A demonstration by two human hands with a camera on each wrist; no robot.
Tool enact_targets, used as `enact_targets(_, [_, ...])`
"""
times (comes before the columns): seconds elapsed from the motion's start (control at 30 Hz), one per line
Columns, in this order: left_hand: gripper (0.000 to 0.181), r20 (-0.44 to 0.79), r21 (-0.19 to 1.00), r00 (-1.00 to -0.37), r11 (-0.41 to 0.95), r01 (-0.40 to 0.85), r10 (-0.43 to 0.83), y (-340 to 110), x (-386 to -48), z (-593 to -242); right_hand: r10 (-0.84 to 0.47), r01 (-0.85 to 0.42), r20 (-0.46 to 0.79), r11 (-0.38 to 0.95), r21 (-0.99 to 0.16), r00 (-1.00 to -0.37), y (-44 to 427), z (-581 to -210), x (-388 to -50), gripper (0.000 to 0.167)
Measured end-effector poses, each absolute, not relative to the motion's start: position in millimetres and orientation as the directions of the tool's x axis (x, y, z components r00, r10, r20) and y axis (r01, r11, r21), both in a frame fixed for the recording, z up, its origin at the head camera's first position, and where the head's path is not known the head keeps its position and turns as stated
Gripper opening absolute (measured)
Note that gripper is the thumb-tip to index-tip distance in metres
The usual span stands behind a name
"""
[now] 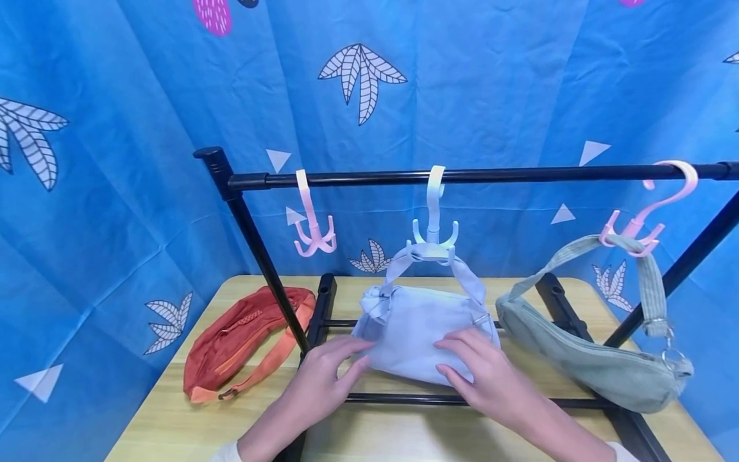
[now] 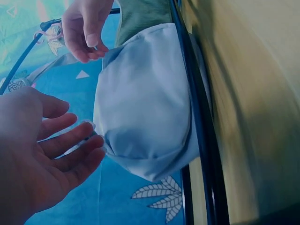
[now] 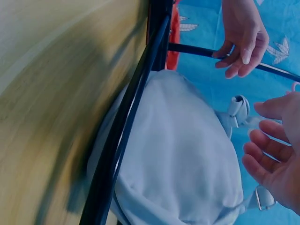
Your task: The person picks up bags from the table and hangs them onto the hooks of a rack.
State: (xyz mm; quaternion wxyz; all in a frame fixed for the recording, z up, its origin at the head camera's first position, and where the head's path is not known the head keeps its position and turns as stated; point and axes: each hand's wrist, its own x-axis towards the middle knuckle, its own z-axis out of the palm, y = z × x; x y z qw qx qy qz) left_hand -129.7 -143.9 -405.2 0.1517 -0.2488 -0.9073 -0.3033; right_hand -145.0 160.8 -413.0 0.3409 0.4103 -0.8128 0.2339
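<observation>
Closest to the camera are the person's two bare hands, left hand and right hand, coming in from the bottom with pale sleeves at the wrists. Both are basically let go: fingers loosely bent, held up just in front of the blue bag. Can't really tell if the left fingertips brush the fabric; the right wrist view has the right hand a bit apart from it.

Under them is a wood-look table with a black rack standing on it. Its low front bar cuts across the bag's lower part in both wrist views.

The blue bag itself hangs by its strap from the blue hook, middle of the rack. Over on the right, a green bag hangs slanted off a pink hook. A red bag lies on the table at left, orange strap alongside.

Above that, another pink hook hangs bare on the top rail. Behind everything: blue curtain, white leaf prints.
</observation>
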Motion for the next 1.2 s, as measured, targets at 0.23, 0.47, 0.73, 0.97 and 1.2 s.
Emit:
enact_targets(0.23, [0.024,0.366,0.513,-0.878,0.721,0.467,0.308,-157,-125,-407,-0.521,-0.828,0.729,0.549,-0.112,-0.444,152,-417,-148,0.031])
enact_targets(0.47, [0.020,0.375,0.507,-0.891,0.748,0.429,0.256,-172,-120,-406,-0.538,-0.836,0.716,0.537,-0.115,-0.445,144,-418,-149,0.025])
enact_targets(0.73, [0.020,0.378,0.486,-0.901,0.782,0.390,0.214,-186,-119,-403,-0.551,-0.857,0.716,0.499,-0.130,-0.429,133,-421,-152,0.025])
enact_targets(0.97, [0.021,0.399,0.441,-0.899,0.822,0.361,0.181,-200,-117,-407,-0.561,-0.862,0.708,0.488,-0.136,-0.429,120,-421,-154,0.026])
enact_targets(1.2, [0.023,0.352,0.458,-0.927,0.840,0.290,0.128,-213,-112,-411,-0.569,-0.863,0.696,0.482,-0.149,-0.438,112,-424,-156,0.027])
